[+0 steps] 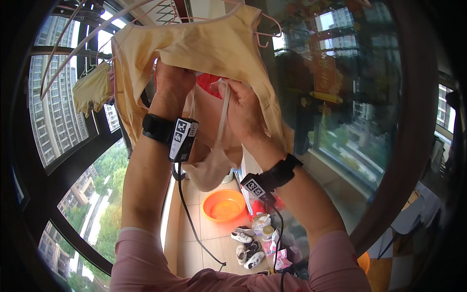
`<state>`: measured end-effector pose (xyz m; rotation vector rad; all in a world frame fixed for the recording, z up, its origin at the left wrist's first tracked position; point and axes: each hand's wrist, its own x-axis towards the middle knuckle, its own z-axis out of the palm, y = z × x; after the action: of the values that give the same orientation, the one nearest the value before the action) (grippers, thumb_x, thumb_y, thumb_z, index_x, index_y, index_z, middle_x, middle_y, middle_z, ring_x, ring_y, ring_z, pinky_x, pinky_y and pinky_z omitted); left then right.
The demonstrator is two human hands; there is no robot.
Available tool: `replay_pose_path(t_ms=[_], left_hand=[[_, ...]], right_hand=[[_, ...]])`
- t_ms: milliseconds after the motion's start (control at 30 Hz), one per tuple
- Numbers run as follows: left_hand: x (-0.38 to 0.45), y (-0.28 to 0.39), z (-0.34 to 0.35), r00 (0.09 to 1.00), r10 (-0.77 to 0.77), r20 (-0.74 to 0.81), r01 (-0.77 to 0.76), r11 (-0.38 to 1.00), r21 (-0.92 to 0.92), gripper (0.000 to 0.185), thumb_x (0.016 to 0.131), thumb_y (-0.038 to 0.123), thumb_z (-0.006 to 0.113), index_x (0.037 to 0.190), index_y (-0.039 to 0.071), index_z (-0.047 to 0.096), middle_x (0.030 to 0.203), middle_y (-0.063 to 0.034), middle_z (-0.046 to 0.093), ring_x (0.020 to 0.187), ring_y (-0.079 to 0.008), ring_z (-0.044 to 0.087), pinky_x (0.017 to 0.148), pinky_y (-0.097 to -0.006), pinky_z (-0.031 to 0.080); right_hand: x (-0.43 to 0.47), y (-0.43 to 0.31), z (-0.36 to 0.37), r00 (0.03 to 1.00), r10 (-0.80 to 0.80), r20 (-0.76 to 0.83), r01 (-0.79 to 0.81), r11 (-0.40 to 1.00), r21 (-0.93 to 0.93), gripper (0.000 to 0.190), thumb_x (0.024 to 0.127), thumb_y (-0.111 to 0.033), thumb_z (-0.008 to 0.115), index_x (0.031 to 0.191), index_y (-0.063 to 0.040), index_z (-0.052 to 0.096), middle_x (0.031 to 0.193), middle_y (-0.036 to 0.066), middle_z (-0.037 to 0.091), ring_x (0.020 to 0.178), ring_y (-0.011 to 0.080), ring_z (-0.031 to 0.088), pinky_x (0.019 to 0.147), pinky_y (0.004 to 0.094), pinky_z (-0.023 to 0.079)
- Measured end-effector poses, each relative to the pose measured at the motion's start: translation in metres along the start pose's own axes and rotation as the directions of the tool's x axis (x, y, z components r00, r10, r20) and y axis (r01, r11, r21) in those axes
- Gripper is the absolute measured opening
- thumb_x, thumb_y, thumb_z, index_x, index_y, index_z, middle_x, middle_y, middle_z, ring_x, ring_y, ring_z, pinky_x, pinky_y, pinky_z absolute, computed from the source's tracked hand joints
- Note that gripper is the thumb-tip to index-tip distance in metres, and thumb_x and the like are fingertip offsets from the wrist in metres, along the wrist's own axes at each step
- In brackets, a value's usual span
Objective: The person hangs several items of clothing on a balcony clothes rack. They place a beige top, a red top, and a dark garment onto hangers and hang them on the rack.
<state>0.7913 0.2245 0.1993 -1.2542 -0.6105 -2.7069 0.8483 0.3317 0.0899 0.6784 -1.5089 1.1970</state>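
Note:
A beige bra (211,171) hangs in front of me, one shoulder strap drawn taut upward. My right hand (243,107) pinches the top of that strap between thumb and fingers. Beside it, raised to about the same height, is my left hand (174,81). Its fingers pass behind the hem of a pale yellow tank top (208,40), so what they touch is hidden. The tank top spreads above and around both hands on a pink hanger (269,27). Some red cloth (208,82) shows between the hands, behind the strap.
Left are windows (60,109) and hanging yellow shorts (93,89); right, a glass pane (350,109). Below, an orange basin (223,205), several shoes (248,246) and packages (279,259) sit on the tiled floor (189,226). Cables (186,208) trail from both wrist devices.

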Motion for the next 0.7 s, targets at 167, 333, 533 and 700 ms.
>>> replay_pose_path(t_ms=[167, 333, 533, 700], left_hand=[[0.009, 0.003, -0.007, 0.994, -0.037, 0.104, 0.036, 0.999, 0.015, 0.012, 0.094, 0.020, 0.054, 0.092, 0.011, 0.062, 0.077, 0.0022, 0.060, 0.058, -0.0127, 0.049, 0.050, -0.0248, 0.034], [0.017, 0.001, -0.019, 0.984, -0.009, 0.177, 0.000, 0.999, 0.055, 0.011, 0.094, 0.019, 0.054, 0.090, 0.013, 0.062, 0.074, 0.0032, 0.058, 0.054, -0.0112, 0.044, 0.048, -0.0251, 0.032], [0.009, 0.004, -0.011, 0.990, -0.020, 0.138, 0.014, 0.999, 0.046, 0.010, 0.094, 0.018, 0.054, 0.090, 0.013, 0.061, 0.074, 0.0022, 0.059, 0.052, -0.0115, 0.046, 0.046, -0.0246, 0.030], [0.007, 0.009, -0.014, 0.994, 0.011, 0.112, -0.010, 1.000, -0.013, 0.013, 0.094, 0.021, 0.056, 0.102, 0.012, 0.061, 0.090, -0.0006, 0.064, 0.072, -0.0152, 0.060, 0.057, -0.0276, 0.045]], right_hand=[[-0.003, -0.005, 0.001, 0.984, 0.120, 0.131, -0.114, 0.992, -0.053, 0.026, 0.101, -0.017, 0.051, 0.108, 0.004, 0.065, 0.098, 0.008, 0.069, 0.095, 0.0132, 0.062, 0.089, 0.0272, 0.048], [0.002, -0.007, 0.002, 0.991, -0.076, -0.111, 0.077, 0.997, 0.002, 0.027, 0.102, -0.017, 0.049, 0.108, 0.003, 0.065, 0.099, 0.007, 0.068, 0.097, 0.0141, 0.062, 0.090, 0.0268, 0.046], [0.034, 0.012, -0.002, 0.980, -0.145, -0.140, 0.118, 0.976, -0.183, 0.026, 0.101, -0.020, 0.049, 0.111, 0.000, 0.061, 0.108, 0.010, 0.065, 0.103, 0.0182, 0.060, 0.091, 0.0292, 0.046], [0.043, 0.021, -0.019, 0.837, -0.409, -0.365, 0.259, 0.882, -0.394, 0.028, 0.099, -0.024, 0.051, 0.110, 0.000, 0.062, 0.104, 0.011, 0.066, 0.098, 0.0216, 0.062, 0.087, 0.0309, 0.047]])
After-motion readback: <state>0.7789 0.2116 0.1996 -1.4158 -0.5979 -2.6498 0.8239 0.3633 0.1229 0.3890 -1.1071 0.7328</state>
